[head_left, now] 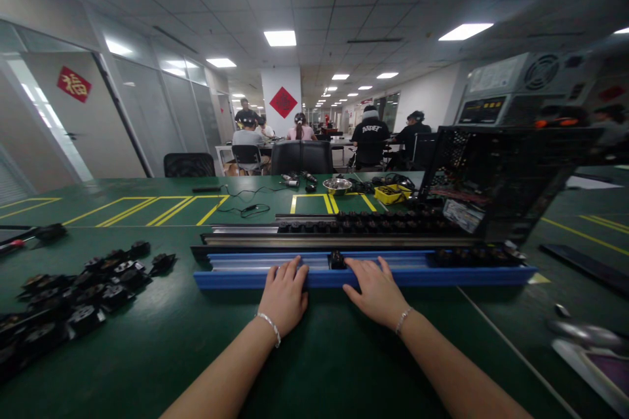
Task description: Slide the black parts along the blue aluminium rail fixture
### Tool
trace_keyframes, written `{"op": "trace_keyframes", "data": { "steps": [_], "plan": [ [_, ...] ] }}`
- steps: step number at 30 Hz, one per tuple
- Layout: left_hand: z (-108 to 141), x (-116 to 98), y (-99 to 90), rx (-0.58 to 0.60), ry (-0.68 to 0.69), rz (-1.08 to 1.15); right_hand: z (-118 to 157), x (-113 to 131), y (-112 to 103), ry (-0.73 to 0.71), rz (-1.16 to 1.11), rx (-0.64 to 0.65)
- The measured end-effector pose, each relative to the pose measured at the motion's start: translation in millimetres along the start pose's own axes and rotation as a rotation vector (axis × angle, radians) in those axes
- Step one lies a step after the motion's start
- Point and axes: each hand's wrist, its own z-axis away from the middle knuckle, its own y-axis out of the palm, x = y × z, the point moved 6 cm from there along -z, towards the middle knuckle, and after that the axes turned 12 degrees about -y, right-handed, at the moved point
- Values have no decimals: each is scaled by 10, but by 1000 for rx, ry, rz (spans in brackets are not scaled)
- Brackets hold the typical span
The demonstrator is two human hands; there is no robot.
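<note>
My left hand (284,293) rests with its fingers apart on the front edge of a long blue channel rail (236,279). Inside that rail sits one small black block-shaped part (337,260), between my two hands. My right hand (377,289) lies to its right, fingers spread, the index fingertip at the part's side; whether it presses on it I cannot tell. Several similar black parts (472,256) stand in a row at the rail's right end. Their exact kind is too small to make out.
Behind lie dark rails (255,241), one with a row of black parts (319,226). Loose black parts (105,285) are heaped at left. An open computer case (511,177) stands at right. A metal bowl (337,185) and yellow basket (392,194) sit farther back. People sit beyond.
</note>
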Motion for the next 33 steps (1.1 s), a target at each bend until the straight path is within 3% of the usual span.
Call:
{"op": "trace_keyframes", "data": {
  "steps": [33],
  "plan": [
    [14, -31, 14, 35, -19, -30, 2, 91, -28, -44, -16, 44]
  ]
}}
